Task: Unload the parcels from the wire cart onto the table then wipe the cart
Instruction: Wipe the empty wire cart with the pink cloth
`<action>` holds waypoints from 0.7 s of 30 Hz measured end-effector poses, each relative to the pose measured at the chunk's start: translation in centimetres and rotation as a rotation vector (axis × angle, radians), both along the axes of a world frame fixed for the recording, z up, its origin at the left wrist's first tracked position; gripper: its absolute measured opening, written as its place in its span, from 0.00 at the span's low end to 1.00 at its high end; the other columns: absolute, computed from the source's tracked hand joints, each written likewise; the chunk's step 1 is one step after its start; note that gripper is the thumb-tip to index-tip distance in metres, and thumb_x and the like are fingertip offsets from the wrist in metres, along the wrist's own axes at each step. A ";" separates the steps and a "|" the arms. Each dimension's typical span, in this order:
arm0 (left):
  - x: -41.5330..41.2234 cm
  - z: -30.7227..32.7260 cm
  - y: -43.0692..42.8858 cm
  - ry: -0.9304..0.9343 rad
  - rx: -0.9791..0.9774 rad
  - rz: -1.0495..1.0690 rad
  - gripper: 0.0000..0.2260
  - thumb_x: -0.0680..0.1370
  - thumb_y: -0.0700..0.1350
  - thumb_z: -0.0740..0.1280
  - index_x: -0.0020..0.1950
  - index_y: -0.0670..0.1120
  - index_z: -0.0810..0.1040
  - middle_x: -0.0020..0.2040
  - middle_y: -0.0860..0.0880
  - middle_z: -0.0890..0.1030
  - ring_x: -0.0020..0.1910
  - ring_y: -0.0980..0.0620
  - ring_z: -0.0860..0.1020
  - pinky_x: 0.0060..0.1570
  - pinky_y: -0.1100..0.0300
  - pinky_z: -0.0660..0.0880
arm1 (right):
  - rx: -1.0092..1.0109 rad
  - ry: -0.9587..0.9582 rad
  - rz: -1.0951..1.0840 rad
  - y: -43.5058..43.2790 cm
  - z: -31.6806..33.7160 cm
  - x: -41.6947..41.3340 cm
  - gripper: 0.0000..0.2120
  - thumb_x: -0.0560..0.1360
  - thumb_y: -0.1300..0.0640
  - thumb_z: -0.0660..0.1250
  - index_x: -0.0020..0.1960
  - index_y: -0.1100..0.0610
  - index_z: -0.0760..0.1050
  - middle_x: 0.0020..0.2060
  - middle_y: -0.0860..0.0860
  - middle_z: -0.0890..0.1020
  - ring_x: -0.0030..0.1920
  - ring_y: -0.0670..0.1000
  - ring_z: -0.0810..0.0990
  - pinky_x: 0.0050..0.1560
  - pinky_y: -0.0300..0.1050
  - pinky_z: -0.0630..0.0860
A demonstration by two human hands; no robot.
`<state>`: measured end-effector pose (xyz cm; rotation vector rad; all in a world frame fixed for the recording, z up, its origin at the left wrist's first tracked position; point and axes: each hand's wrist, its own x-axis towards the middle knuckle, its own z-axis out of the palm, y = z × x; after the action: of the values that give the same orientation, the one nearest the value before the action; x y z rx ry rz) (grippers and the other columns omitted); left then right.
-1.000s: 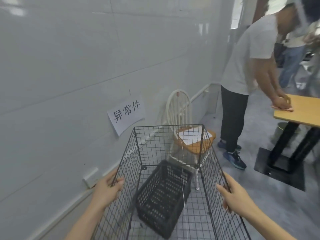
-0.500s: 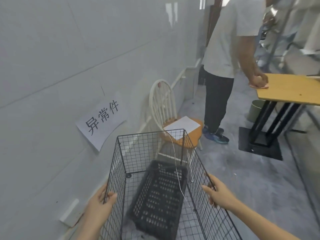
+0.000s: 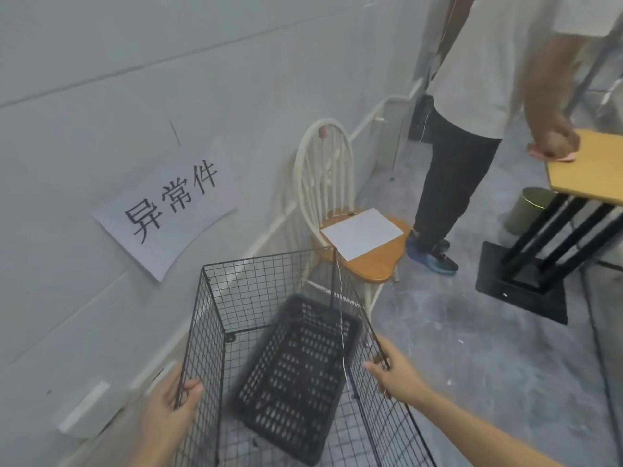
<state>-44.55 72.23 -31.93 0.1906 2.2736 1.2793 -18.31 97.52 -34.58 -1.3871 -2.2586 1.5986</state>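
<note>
A black wire cart (image 3: pixel 259 288) stands in front of me beside the white wall. Inside it lies a black perforated plastic crate (image 3: pixel 296 375), tilted. I see no parcels in the cart. My left hand (image 3: pixel 168 412) grips the top rim of the cart's left side. My right hand (image 3: pixel 394 374) grips the top rim of its right side. A thin white cord hangs down from the cart's far right corner. The wooden table (image 3: pixel 593 173) with black legs stands at the right.
A white spindle chair (image 3: pixel 367 261) with an orange seat and a paper sheet stands just beyond the cart. Another person (image 3: pixel 472 96) stands at the table, hand on a pink cloth (image 3: pixel 539 155). A green bin (image 3: pixel 529 208) sits under the table. A paper sign (image 3: pixel 165 210) hangs on the wall.
The view has moved closer to the chair and the person. Both hands stay on the cart's rims, and the cart has come nearer to the chair.
</note>
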 end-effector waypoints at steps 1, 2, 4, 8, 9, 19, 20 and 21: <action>-0.2 -0.9 0.4 -0.007 -0.010 0.020 0.28 0.73 0.35 0.71 0.72 0.46 0.69 0.51 0.44 0.81 0.55 0.45 0.77 0.60 0.39 0.73 | -0.006 0.001 0.006 0.5 -1.0 -0.3 0.30 0.79 0.57 0.64 0.77 0.48 0.54 0.48 0.53 0.76 0.32 0.48 0.77 0.29 0.35 0.73; -0.3 -1.5 0.9 -0.013 -0.014 0.040 0.26 0.74 0.35 0.71 0.71 0.45 0.70 0.51 0.42 0.81 0.55 0.45 0.77 0.61 0.39 0.72 | -0.007 0.000 0.016 1.0 -1.8 -0.6 0.30 0.79 0.57 0.64 0.76 0.48 0.54 0.48 0.53 0.76 0.32 0.48 0.77 0.29 0.35 0.73; -0.3 -2.8 1.7 -0.025 -0.018 0.068 0.20 0.74 0.35 0.71 0.65 0.46 0.74 0.53 0.41 0.81 0.57 0.44 0.77 0.63 0.40 0.70 | -0.017 -0.007 0.027 1.9 -3.4 -1.1 0.30 0.79 0.57 0.64 0.76 0.48 0.55 0.49 0.54 0.76 0.32 0.47 0.76 0.28 0.33 0.72; -0.9 -5.0 3.7 -0.041 0.001 0.082 0.23 0.75 0.36 0.70 0.69 0.46 0.72 0.55 0.42 0.81 0.59 0.42 0.77 0.63 0.39 0.70 | -0.035 0.012 0.011 3.5 -6.4 -1.8 0.30 0.78 0.58 0.65 0.76 0.47 0.56 0.49 0.51 0.76 0.31 0.45 0.76 0.30 0.34 0.73; -1.2 -5.5 4.1 -0.052 -0.005 0.075 0.21 0.75 0.38 0.71 0.66 0.47 0.73 0.55 0.43 0.80 0.59 0.41 0.77 0.63 0.39 0.70 | -0.039 0.018 0.002 3.8 -7.2 -1.9 0.30 0.78 0.58 0.65 0.75 0.46 0.56 0.48 0.50 0.76 0.31 0.44 0.76 0.30 0.34 0.73; -4.1 -12.7 8.6 0.011 -0.069 -0.070 0.14 0.73 0.40 0.72 0.55 0.54 0.76 0.49 0.49 0.82 0.53 0.44 0.80 0.59 0.41 0.74 | -0.059 0.070 -0.140 5.8 -15.1 -1.6 0.34 0.76 0.56 0.68 0.76 0.45 0.55 0.54 0.43 0.74 0.36 0.39 0.70 0.37 0.32 0.67; -4.4 -13.3 9.2 0.015 -0.069 -0.080 0.12 0.73 0.39 0.72 0.51 0.54 0.76 0.48 0.49 0.82 0.52 0.44 0.80 0.59 0.41 0.74 | -0.052 0.065 -0.160 5.9 -15.7 -1.6 0.35 0.76 0.55 0.69 0.76 0.46 0.55 0.57 0.44 0.74 0.36 0.39 0.69 0.37 0.32 0.67; -4.7 -13.8 9.7 0.012 -0.075 -0.089 0.12 0.73 0.39 0.72 0.50 0.54 0.76 0.47 0.49 0.82 0.51 0.44 0.80 0.59 0.42 0.74 | -0.052 0.062 -0.186 5.9 -16.3 -1.6 0.35 0.76 0.54 0.69 0.76 0.46 0.55 0.59 0.45 0.73 0.37 0.38 0.69 0.37 0.32 0.67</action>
<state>-49.22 81.94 -45.73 0.2710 2.2925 1.1483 -19.90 103.38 -50.92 -1.4883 -2.0023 1.6259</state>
